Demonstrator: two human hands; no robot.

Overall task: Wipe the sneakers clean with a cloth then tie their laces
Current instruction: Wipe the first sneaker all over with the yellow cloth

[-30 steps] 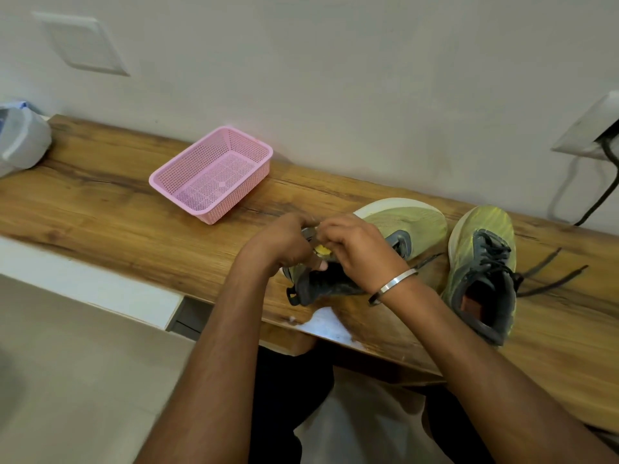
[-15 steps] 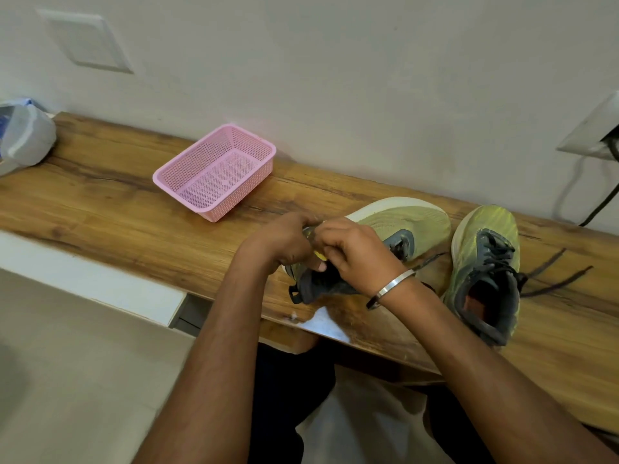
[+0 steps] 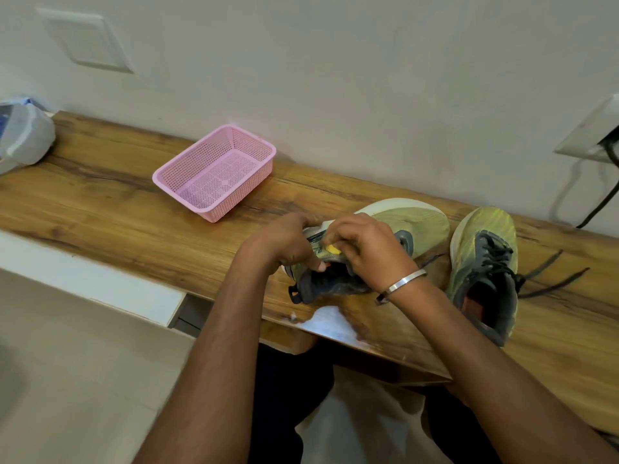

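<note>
1. Head view: a pink mesh basket [image 3: 214, 172] is seen on the wooden shelf [image 3: 100, 202], near the wall; nothing is seen inside it through the perforated floor.
2. At the far left end of the shelf a pale plastic container [image 3: 23, 135] is partly cut off by the frame edge; its contents cannot be made out.
3. On the wall a white switch plate [image 3: 88, 41] is mounted at upper left, and a socket [image 3: 593, 132] with a dark cable [image 3: 599, 205] is seen at the right edge.
4. A chipped white patch [image 3: 330, 321] is visible on the shelf's near edge, just below the hands.
5. The left sneaker [image 3: 412, 219] is tipped onto its side, its pale sole turned towards the wall; its long axis runs from the dark heel collar near the shelf edge up and right to the toe.
6. Its middle is hidden by both hands, so the laces there cannot be seen.
7. The left hand [image 3: 284, 242] is curled round the sneaker's side, thumb at the collar.
8. The right hand [image 3: 368, 249], a metal bangle [image 3: 402, 284] at its wrist, is held with fingers bent over a small yellow cloth [image 3: 333, 249], which is pinched against the upper.
9. The right sneaker [image 3: 485, 269] stands upright just beside the first, toe towards the wall, heel towards the person; its dark laces [image 3: 552, 276] trail loose to the right across the wood.
</note>
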